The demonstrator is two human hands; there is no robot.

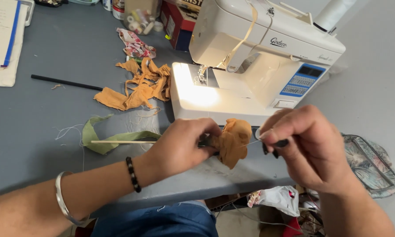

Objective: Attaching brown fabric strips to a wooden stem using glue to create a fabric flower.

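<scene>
Upper left of the frame: a black rod (66, 82) lies on the grey table (39, 127), with orange scraps (140, 85) and a green strip (105, 138) to its right. Centre: the left hand (180, 147) is closed around a thin wooden stick (123, 141) and the gathered orange fabric piece (234, 140). Right: the right hand (302, 140) pinches a thread drawn taut from the fabric. Behind stands a lit white sewing machine (259, 57). The work appears to be mid-gathering; steady thread tension matters.
</scene>
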